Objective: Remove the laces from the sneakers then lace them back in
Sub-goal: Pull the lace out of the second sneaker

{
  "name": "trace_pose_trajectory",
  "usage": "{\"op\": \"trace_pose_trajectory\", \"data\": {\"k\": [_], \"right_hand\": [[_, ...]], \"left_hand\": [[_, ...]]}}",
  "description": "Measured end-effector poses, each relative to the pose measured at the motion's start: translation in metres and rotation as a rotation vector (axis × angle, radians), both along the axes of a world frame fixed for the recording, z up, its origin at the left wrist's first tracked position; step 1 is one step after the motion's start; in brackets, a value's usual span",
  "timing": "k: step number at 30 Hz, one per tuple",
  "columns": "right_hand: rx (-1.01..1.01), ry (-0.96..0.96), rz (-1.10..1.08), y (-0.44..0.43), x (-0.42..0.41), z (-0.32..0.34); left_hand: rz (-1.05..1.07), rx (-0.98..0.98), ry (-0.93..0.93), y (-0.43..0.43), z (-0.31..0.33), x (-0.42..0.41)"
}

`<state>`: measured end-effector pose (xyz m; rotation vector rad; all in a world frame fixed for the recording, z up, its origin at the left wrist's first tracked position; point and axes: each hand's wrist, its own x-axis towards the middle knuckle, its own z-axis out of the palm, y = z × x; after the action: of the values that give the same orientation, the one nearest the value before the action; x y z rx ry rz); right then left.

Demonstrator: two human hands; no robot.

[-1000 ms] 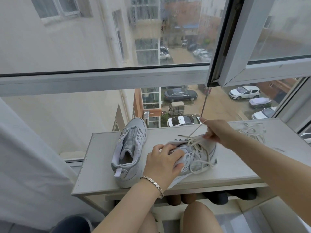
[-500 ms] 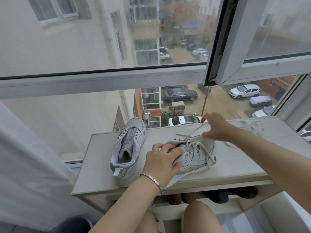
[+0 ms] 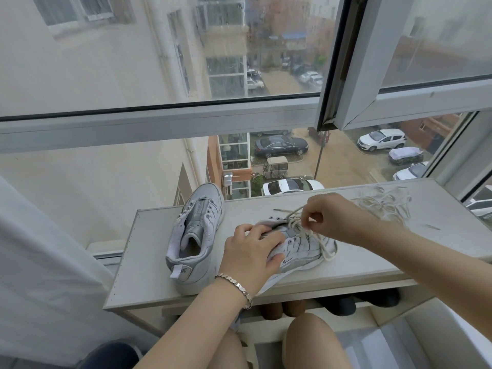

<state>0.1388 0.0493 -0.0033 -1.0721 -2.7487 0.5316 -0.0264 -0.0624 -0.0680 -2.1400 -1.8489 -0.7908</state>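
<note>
On the pale grey laminate shelf top [image 3: 149, 275], one unlaced silver-grey sneaker [image 3: 197, 230] stands upright, toe toward the window. The second silver-grey sneaker [image 3: 303, 251] lies tilted just beside it, long axis left to right. Its heel end is hidden under the left hand [image 3: 250, 251], which grips it. The right hand [image 3: 327, 217] pinches its cream cord lace [image 3: 296, 224] just above the eyelets.

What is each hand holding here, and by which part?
The left hand grips the grey laced sneaker at its heel end; the right hand pinches its cream shoelace on a strand above the upper eyelets.
</note>
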Motion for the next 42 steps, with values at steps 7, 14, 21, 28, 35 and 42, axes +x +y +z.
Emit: {"op": "trace_pose_trajectory", "data": {"k": [7,14,21,28,35,42], "right_hand": [[0.047,-0.057,0.001,-0.003,-0.007,-0.011],[-0.014,-0.069,0.032,0.001,-0.008,-0.002],[-0.026,-0.203,0.025,0.008,-0.008,-0.002],[0.222,-0.423,0.063,0.001,-0.015,-0.007],[0.333,-0.166,-0.401,0.049,-0.004,0.016],[0.173,-0.131,-0.140,0.021,-0.002,-0.003]], "left_hand": [[-0.014,-0.009,-0.031,-0.001,0.000,0.000],[0.005,-0.021,0.014,-0.001,0.000,0.000],[0.005,-0.071,0.014,-0.002,0.002,0.001],[-0.045,-0.344,-0.058,-0.004,0.009,0.000],[-0.075,-0.143,-0.046,-0.003,0.006,0.000],[-0.064,-0.061,0.003,-0.001,0.001,-0.002]]}}
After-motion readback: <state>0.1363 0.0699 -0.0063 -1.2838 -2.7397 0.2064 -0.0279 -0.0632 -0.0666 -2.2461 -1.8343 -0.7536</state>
